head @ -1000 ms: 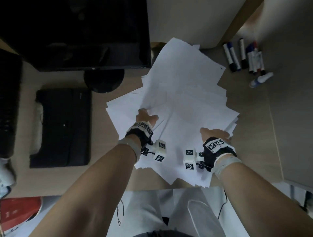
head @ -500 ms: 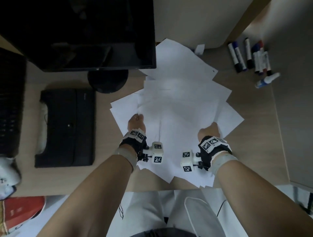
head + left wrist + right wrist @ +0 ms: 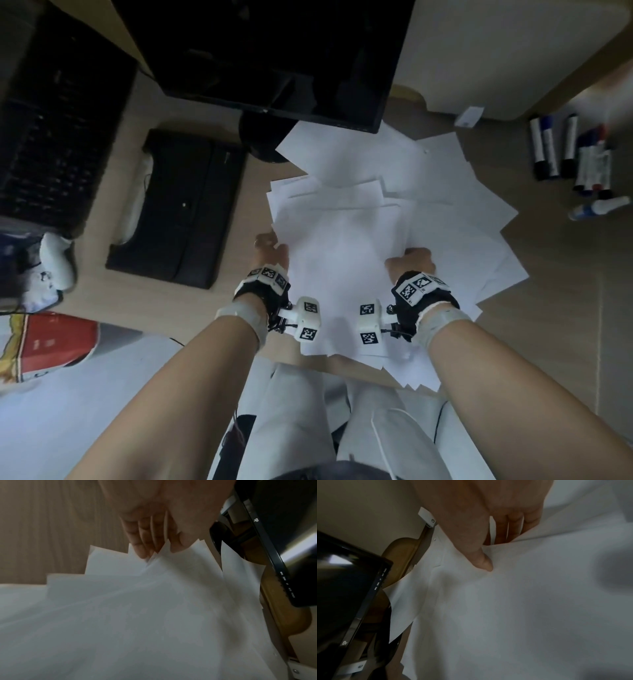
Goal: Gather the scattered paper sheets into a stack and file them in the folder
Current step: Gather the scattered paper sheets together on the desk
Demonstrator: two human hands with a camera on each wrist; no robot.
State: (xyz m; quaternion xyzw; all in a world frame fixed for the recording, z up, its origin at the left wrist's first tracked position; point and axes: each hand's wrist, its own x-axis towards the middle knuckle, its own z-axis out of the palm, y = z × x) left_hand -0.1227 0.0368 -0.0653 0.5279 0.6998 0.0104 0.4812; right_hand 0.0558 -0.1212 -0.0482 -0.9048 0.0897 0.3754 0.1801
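Observation:
Several white paper sheets [image 3: 342,246] lie fanned in a loose pile on the wooden desk, with the near ones hanging over the front edge. My left hand [image 3: 270,248] is at the pile's left edge. In the left wrist view it [image 3: 159,547] pinches the sheet [image 3: 154,615] corners between thumb and fingers. My right hand [image 3: 412,260] is on the pile's right part. Its thumb [image 3: 485,562] presses on top of a sheet [image 3: 522,615] while the fingers lie under that sheet's edge. The black folder [image 3: 178,209] lies closed to the left of the pile.
A black monitor [image 3: 274,51] on a round base [image 3: 260,137] overhangs the pile's far side. A dark keyboard [image 3: 44,120] and a white controller [image 3: 56,260] sit at far left. Several markers [image 3: 565,150] lie at the right. The desk's front edge [image 3: 284,356] is close to my lap.
Both hands have drawn inward and the spread of sheets has narrowed. My left hand shifted from on top of the pile to its left edge. The right hand now grips a sheet's edge.

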